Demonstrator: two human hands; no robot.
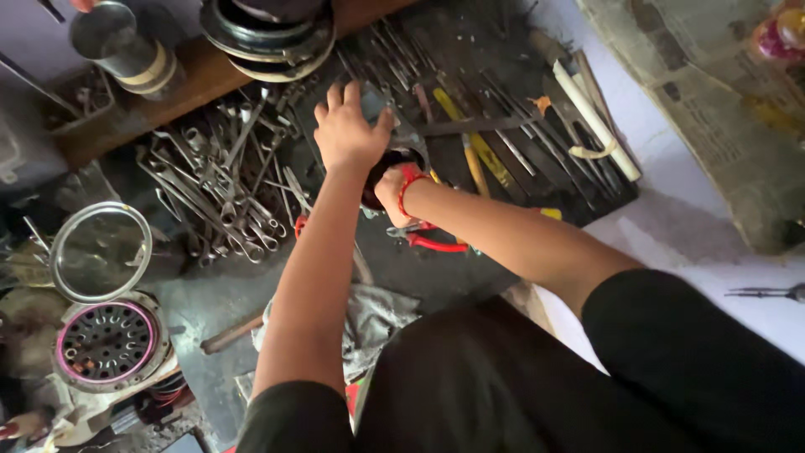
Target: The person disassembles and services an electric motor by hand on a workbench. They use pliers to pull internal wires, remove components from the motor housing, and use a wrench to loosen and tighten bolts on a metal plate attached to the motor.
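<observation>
The dark, grimy desk (453, 268) fills most of what I can see, carrying a black tool tray (503, 50) of long screwdrivers and files up top, a loose heap of steel spanners (218, 184) to the left, and a crumpled grey rag (377, 315) nearer the person. Off to the lower left sits a round perforated metal disc with a pink rim (107, 341), with a round glass lid (101, 252) just above it. Red-handled pliers (432, 243) lie just below the hands.

Both arms reach forward to one spot. The thing between them is a small dark round part (387, 172) (mostly hidden, so I cannot tell its long axis); it sits directly under the left hand (348, 134) and just ahead of the right hand (394, 191), which is the lower and nearer of the two. The left grip is spread, fingers fanned, palm pressing down on the part's top. The right, with a red thread at the wrist, curls against its side; how tightly I cannot tell
</observation>
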